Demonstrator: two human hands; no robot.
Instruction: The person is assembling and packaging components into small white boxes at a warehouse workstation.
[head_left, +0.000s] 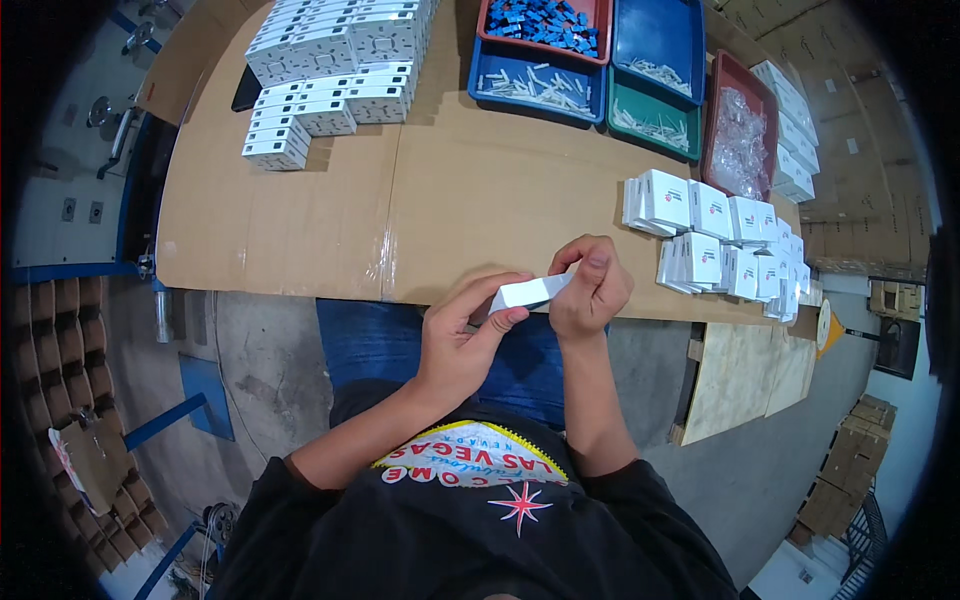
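Note:
A small white carton (524, 294) with an open flap is held between both hands just off the table's near edge. My left hand (462, 332) grips its left end, thumb in front and fingers behind. At the other end, my right hand (592, 290) pinches the carton's edge or flap between thumb and forefinger, the other fingers curled. A dark gap shows under the white flap; what is inside cannot be made out.
Stacked patterned white boxes (330, 80) stand at the table's far left. Trays hold blue parts (545, 24), white sticks (535, 88) and clear plastic bags (738, 145). Flat white cartons (710, 215) lie in piles at right on the cardboard-covered table (480, 200).

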